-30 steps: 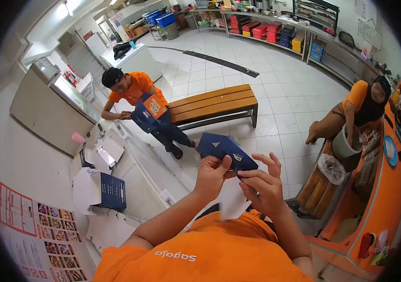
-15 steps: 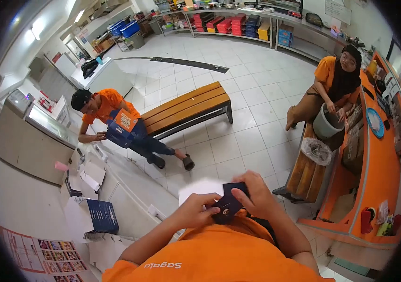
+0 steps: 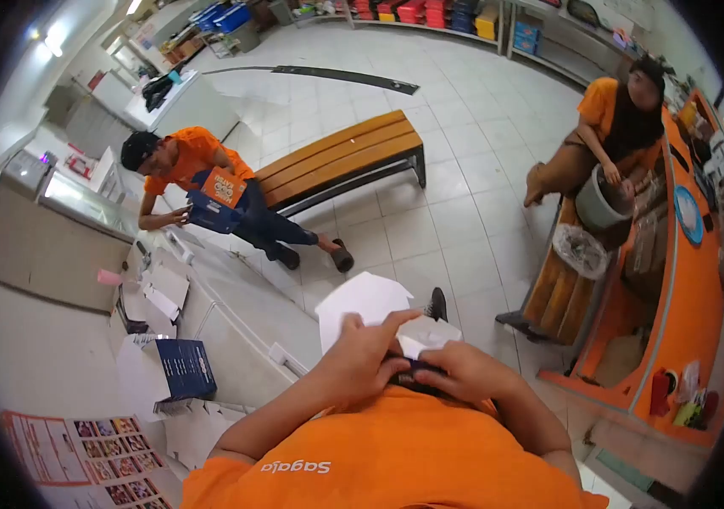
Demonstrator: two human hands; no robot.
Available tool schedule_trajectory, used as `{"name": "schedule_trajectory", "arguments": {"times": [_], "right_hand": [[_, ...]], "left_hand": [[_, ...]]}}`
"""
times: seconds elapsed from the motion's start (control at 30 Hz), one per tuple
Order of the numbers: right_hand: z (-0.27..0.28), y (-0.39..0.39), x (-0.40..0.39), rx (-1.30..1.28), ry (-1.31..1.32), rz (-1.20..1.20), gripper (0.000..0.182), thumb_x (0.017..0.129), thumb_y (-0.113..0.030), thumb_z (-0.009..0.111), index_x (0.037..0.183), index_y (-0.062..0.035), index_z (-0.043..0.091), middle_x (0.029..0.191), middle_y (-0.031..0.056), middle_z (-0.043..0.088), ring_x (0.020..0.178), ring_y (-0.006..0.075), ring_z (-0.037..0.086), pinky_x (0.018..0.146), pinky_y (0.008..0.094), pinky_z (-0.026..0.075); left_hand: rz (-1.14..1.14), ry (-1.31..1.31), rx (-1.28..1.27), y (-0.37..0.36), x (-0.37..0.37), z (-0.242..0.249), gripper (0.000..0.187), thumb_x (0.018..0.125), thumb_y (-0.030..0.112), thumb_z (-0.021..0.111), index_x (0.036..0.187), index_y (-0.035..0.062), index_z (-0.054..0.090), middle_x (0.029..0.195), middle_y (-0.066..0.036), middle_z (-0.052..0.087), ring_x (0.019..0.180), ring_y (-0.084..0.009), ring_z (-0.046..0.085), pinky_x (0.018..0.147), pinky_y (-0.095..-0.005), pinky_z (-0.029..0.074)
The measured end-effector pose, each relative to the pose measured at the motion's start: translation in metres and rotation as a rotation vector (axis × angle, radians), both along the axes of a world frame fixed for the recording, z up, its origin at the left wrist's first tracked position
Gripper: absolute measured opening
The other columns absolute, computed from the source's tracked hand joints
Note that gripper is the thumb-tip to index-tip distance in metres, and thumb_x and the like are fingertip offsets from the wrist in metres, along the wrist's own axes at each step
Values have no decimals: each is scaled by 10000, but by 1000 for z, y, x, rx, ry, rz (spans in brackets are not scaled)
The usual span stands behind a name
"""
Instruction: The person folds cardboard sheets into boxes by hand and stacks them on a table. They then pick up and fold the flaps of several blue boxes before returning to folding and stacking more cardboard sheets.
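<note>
A partly folded cardboard box (image 3: 353,310) is between my hands in front of my orange shirt. Its inside is white, and a dark blue outer part shows close to my body. My left hand (image 3: 360,358) grips the box from the left, thumb on the dark part and index finger stretched over the white. On the other side, my right hand (image 3: 465,371) has its fingers bent round the near edge, its thumb also at the dark part. Both hands hide much of the near side.
Left, a white surface (image 3: 239,318) carries flattened cardboard and a dark blue box panel (image 3: 186,369). One person (image 3: 197,161) on a wooden bench (image 3: 341,161) holds a blue-and-orange box (image 3: 216,199). At right, another person (image 3: 604,127) reaches into a grey bucket (image 3: 601,208) beside an orange counter (image 3: 684,297).
The dark blue panel has turned down towards my body, and more of the white inside shows. My left hand has moved up over the box; my right hand has come lower.
</note>
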State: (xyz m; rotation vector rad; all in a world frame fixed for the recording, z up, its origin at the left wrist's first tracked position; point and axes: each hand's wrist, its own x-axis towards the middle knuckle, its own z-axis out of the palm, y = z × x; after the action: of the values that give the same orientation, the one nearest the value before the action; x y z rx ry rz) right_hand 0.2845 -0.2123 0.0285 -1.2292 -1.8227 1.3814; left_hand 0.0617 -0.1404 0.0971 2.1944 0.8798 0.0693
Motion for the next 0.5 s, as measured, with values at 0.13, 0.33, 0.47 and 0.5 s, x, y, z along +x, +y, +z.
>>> {"name": "schedule_trajectory", "arguments": {"times": [0.13, 0.33, 0.47, 0.5], "right_hand": [[-7, 17, -12, -267, 447, -527, 291, 1029, -249, 620, 1054, 32, 692, 882, 66, 699, 804, 138, 644, 672, 306, 509], [-31, 36, -26, -295, 700, -379, 377, 1055, -342, 592, 1164, 7, 681, 961, 47, 713, 925, 132, 665, 773, 294, 535], [27, 21, 13, 528, 204, -691, 260, 1004, -255, 650, 1039, 1, 670, 895, 132, 692, 844, 247, 667, 780, 314, 512], [51, 13, 28, 680, 270, -724, 220, 987, -225, 655, 1040, -12, 656, 875, 125, 681, 829, 239, 661, 749, 331, 510]], "left_hand": [[350, -263, 704, -7, 12, -30, 853, 702, 354, 928, 1404, 132, 498, 1523, -289, 378, 1377, -457, 387, 1098, -515, 295], [228, -488, 467, 5, 19, -84, 818, 641, 390, 965, 1329, 189, 569, 1505, -306, 348, 1359, -483, 378, 1041, -541, 403], [335, -606, 533, 14, 14, -75, 760, 671, 280, 966, 1303, 180, 556, 1379, -229, 423, 1268, -432, 457, 1033, -513, 404], [420, -622, 464, 14, 8, -74, 745, 688, 266, 955, 1304, 178, 545, 1369, -210, 426, 1270, -414, 450, 1034, -506, 401]]}}
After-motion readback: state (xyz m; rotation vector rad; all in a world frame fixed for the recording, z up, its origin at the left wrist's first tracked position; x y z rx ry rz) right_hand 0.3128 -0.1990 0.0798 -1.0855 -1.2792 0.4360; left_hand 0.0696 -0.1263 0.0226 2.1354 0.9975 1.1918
